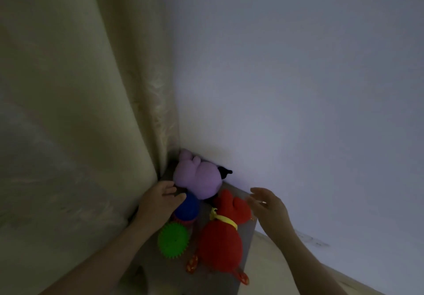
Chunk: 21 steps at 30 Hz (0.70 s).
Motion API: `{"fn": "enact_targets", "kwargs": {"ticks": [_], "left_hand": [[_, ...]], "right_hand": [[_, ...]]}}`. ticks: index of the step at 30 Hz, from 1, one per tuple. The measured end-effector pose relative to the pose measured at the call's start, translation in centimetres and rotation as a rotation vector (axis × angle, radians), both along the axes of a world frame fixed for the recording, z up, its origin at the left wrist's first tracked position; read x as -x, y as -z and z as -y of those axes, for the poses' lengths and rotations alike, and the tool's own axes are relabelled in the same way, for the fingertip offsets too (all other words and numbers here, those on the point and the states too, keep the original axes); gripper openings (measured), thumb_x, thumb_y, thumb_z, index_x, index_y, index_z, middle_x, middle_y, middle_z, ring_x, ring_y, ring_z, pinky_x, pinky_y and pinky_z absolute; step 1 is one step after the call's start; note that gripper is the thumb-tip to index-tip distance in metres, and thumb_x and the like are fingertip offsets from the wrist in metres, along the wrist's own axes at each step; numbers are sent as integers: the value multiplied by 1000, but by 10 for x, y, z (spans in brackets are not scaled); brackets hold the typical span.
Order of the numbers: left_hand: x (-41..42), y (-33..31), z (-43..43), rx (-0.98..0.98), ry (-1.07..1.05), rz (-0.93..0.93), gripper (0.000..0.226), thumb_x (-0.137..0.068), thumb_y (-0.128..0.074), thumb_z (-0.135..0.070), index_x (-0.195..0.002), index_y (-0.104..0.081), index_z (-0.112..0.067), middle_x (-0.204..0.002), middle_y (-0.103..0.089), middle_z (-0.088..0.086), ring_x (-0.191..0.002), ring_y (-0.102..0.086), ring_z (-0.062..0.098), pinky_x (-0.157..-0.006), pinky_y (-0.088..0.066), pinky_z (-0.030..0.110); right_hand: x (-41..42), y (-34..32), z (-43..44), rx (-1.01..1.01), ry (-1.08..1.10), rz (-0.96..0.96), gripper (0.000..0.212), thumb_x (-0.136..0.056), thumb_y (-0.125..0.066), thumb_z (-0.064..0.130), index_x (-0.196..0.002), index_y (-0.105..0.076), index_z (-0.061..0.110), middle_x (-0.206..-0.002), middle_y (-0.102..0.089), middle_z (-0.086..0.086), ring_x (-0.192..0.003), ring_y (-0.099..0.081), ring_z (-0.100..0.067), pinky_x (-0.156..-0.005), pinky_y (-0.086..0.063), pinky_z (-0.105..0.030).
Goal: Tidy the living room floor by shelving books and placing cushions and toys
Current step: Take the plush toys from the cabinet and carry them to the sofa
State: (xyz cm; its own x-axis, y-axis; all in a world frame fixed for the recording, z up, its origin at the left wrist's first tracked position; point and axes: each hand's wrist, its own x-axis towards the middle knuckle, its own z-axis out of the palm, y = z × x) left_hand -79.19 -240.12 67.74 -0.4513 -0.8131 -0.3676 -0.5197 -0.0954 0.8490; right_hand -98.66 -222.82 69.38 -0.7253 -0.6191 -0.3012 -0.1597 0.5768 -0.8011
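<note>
Left grip (163,197) loose on blue toy (187,208)

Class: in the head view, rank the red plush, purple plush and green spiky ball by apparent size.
Red plush, largest.
Purple plush, next, though farther away, so unsure.
Green spiky ball, smallest.

Blue toy (187,205) mostly hidden under the left hand (158,203) and the purple plush (199,180). A black scrap (224,172) peeks from behind that plush, unidentifiable. The grey surface (246,242) runs off the bottom edge; everything's dim and soft.
</note>
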Motion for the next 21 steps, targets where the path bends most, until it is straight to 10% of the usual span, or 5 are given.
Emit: {"fn": "enact_targets", "kwargs": {"ticks": [9, 12, 14, 18, 21], "left_hand": [[56, 77, 59, -74, -69, 154, 56, -82, -74, -23, -131, -50, -8, -122, -55, 4, -108, -52, 17, -88, -42, 26], [71, 102, 70, -70, -63, 179, 19, -84, -72, -17, -87, -54, -23, -88, -54, -10, -84, -53, 11, -71, -44, 23], [79, 113, 80, -60, -55, 175, 35, -84, -72, -17, -74, -42, -34, -78, -49, -15, -73, -51, 5, -68, -43, 21], [86, 144, 101, -51, -51, 202, 25, -82, -73, -27, -96, -53, -25, -90, -58, -10, -88, -57, 15, -69, -48, 24], [92, 165, 115, -56, -22, 258, 61, -79, -75, -33, -129, -48, -11, -117, -59, 0, -98, -56, 16, -68, -43, 19]], "right_hand": [[64, 92, 66, -223, -103, 29, 36, -89, -64, 22, -122, -59, 12, -111, -64, -6, -91, -59, -15, -74, -49, -25], [75, 118, 81, -278, -138, 19, 37, -89, -62, 20, -125, -58, 11, -114, -64, -7, -94, -58, -15, -77, -43, -23], [76, 133, 88, -320, -167, 21, 36, -90, -61, 20, -125, -58, 14, -116, -63, -4, -96, -60, -16, -74, -45, -24], [76, 169, 100, -369, -200, 36, 33, -89, -61, 21, -122, -59, 16, -117, -64, -4, -101, -62, -19, -83, -53, -33], [75, 189, 105, -421, -261, -18, 36, -91, -60, 27, -125, -56, 20, -119, -61, -1, -102, -59, -17, -78, -46, -26]]}}
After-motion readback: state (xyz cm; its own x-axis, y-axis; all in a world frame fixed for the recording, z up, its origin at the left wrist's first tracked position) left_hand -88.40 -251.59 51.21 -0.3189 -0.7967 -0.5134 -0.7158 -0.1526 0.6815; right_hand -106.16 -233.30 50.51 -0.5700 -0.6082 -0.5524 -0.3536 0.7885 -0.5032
